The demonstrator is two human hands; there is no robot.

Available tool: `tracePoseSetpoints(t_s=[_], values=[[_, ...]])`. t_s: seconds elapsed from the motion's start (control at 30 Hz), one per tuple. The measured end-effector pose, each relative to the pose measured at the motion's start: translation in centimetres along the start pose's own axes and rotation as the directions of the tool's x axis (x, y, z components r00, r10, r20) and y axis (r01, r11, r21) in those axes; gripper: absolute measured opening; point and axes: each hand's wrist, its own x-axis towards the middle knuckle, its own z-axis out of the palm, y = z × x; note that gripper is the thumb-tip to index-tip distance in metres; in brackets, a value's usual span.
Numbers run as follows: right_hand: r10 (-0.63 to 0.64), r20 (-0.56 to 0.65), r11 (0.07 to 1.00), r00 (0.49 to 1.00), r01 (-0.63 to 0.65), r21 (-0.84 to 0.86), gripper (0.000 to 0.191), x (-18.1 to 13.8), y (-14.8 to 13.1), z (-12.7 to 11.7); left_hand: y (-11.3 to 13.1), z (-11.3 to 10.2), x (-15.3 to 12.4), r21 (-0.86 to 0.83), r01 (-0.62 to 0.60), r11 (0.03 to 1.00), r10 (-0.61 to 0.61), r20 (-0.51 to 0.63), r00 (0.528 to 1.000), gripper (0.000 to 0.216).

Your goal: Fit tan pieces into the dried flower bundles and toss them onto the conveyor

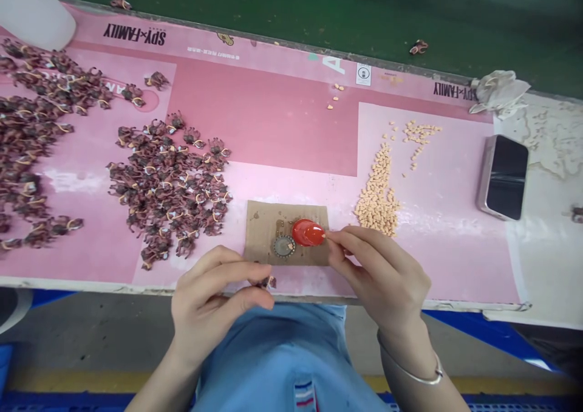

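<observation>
Your left hand [218, 296] pinches a small dark piece [268, 282] at the surface [282, 120] edge. Your right hand [378, 272], fingers narrowed, seems to hold something fine at the red cap [308, 232] on the cardboard [259, 226]. This looks like gluing; next calls for a steady, precise touch to the piece.

On the table [282, 114] before me lies a cardboard piece [262, 230], with a cap [308, 232] and a round metal part [284, 245] side by side on it. My right hand [378, 272] touches the cap from the right; my left hand [214, 299] sits at the near edge. Small figures [168, 187] are heaped to the left, pellets [378, 196] to the right, a phone [503, 177] farther right.
</observation>
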Motion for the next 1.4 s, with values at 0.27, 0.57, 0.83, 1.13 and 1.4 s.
tracePoseSetpoints(t_s=[0.27, 0.57, 0.83, 1.13, 1.4], values=[[0.123, -0.057, 0.957, 0.991, -0.103, 0.272, 0.022, 1.0, -2.7, -1.3, 0.5, 1.1, -0.1, 0.109, -0.012, 0.994, 0.006, 0.054, 0.999, 0.023], [0.171, -0.011, 0.897, 0.985, -0.151, 0.415, 0.015, 1.2, -4.7, -1.0, 0.7, 1.7, 0.5, 0.459, -0.376, 0.805, 0.386, 0.077, 0.919, 0.005], [0.113, 0.027, 0.945, 0.993, -0.116, 0.305, 0.012, 1.0, -5.1, -1.3, 1.0, 2.2, 0.2, 0.496, -0.403, 0.769, 0.395, 0.127, 0.910, 0.007], [0.115, 0.004, 0.969, 0.993, -0.113, 0.220, 0.011, 0.6, -5.6, -0.9, 1.1, 2.1, 0.0, 0.470, -0.381, 0.796, 0.373, 0.114, 0.921, 0.005], [0.055, 0.092, 0.998, 0.994, -0.058, 0.027, 0.019, 1.2, -6.6, -1.9, 1.1, 1.8, 0.6, 0.511, -0.453, 0.731, 0.381, 0.245, 0.891, 0.009]])
